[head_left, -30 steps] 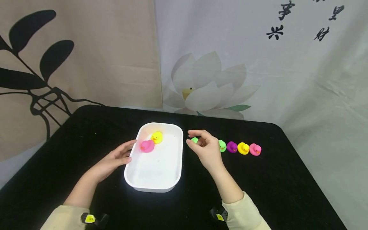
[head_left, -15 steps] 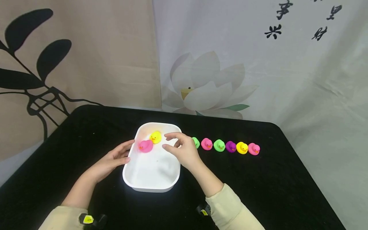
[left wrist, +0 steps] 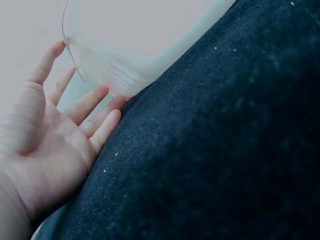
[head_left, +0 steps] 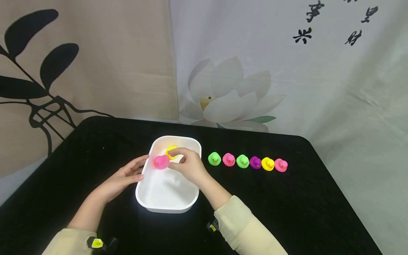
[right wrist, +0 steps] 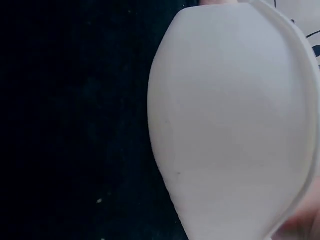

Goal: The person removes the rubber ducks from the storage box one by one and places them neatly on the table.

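In the head view a white tray [head_left: 169, 191] holds a pink rubber duck [head_left: 161, 162] and a yellow rubber duck [head_left: 171, 151]. My right hand [head_left: 188, 164] is over the tray, its thumb and index finger spread beside these ducks; the index finger partly covers the yellow one. I see nothing held between them, and whether they touch the ducks is unclear. My left hand [head_left: 129, 173] rests fingertips against the tray's left side, fingers mostly straight. In the left wrist view those fingers [left wrist: 102, 127] lie along the tray's wall [left wrist: 135, 75].
To the tray's right stands a row of rubber ducks: green [head_left: 214, 159], pink [head_left: 229, 159], green [head_left: 243, 161], purple [head_left: 255, 162], yellow [head_left: 268, 163] and pink [head_left: 281, 165]. All sit on a black-covered table [head_left: 302, 205], with a printed curtain [head_left: 334, 88] behind it.
My right hand has moved left from the green duck at the row's left end to the ducks in the tray. The left hand has stayed at the tray's side.
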Tool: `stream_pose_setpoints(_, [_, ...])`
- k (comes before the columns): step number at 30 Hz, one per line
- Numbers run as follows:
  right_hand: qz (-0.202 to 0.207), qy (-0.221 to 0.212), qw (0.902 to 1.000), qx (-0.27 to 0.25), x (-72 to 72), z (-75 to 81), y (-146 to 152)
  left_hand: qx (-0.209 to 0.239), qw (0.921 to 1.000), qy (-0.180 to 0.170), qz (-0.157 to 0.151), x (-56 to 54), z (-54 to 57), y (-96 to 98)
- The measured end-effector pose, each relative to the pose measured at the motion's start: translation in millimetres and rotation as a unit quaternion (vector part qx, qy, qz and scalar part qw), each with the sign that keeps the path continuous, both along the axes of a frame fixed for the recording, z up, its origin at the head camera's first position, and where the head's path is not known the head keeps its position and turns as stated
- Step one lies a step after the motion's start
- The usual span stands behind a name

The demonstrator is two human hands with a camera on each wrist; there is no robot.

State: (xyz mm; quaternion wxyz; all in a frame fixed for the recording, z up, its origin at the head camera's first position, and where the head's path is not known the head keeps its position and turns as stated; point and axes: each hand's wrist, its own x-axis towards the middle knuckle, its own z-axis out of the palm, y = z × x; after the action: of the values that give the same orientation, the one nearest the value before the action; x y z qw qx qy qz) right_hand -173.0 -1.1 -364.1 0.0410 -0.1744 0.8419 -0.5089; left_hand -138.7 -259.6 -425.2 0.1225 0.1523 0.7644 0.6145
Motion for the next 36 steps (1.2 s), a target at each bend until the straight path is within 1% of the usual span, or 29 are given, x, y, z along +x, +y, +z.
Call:
stream_pose_setpoints(4, [0.004,-0.001,0.9999,0.015,-5.6,-2.1,-7.1,0.000,1.0000,-0.001,0.001,0.4,1.0,0.3])
stream_pose_setpoints(7, [0.008,-0.009,0.9994,0.032,-9.7,-3.8,-12.5,0.000,1.0000,-0.002,0.003,1.0,2.0,0.0])
stream_pose_setpoints(12, [0.010,-0.043,0.9976,0.054,-15.2,-6.6,-21.4,0.000,1.0000,-0.002,0.005,1.2,1.3,-1.4])
stream_pose_setpoints(15, [0.010,-0.055,0.9968,0.057,-18.0,-8.0,-24.6,0.000,1.0000,-0.001,0.004,0.9,0.6,-1.7])
stream_pose_setpoints(23, [0.016,-0.046,0.9962,0.072,-23.6,-12.3,-29.3,0.004,1.0000,0.001,-0.002,-0.2,0.4,-0.6])
stream_pose_setpoints(28, [0.018,-0.055,0.9956,0.074,-26.6,-14.9,-31.9,0.004,1.0000,0.002,-0.001,-0.7,0.2,0.0])
stream_pose_setpoints(31, [0.018,-0.060,0.9940,0.089,-28.4,-17.1,-33.9,0.003,1.0000,0.001,-0.002,-1.0,0.1,0.5])
stream_pose_setpoints(36, [0.029,-0.051,0.9906,0.124,-30.1,-19.8,-37.9,-0.001,1.0000,-0.001,0.000,-0.7,0.5,0.2])
